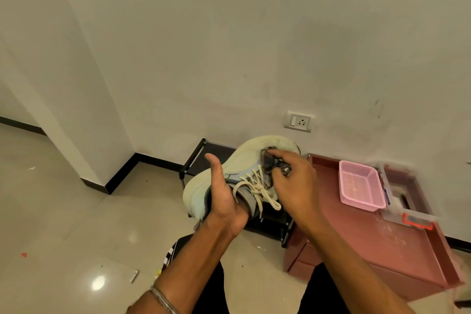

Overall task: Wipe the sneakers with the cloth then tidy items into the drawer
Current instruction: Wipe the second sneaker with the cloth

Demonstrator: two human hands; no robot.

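- Forearms nearest cam; thin metal bangle (163,299) on left wrist.
- Left hand (224,199): fingers tucked into collar of pale green lace-up sneaker (226,173), thumb up, holding it in the air, sole twd wall.
- Right hand (293,186): pinching small dark crumpled cloth (270,160), pressed to sneaker upper nr toe.
- Step, as judged: wiping, first stage. Second sneaker not seen.
- Next calls for: firm hold w/ left, rotate shoe so cloth reaches sole edge and heel.
- Pink low drawer unit (369,257) at right, drawers shut; on top, pink plastic mesh basket (359,186) beside clear box w/ orange latch (418,222).
- Black metal shoe rack (196,160) behind sneaker.
- Glossy beige tiled floor (63,211), small litter. White wall, socket (299,121).
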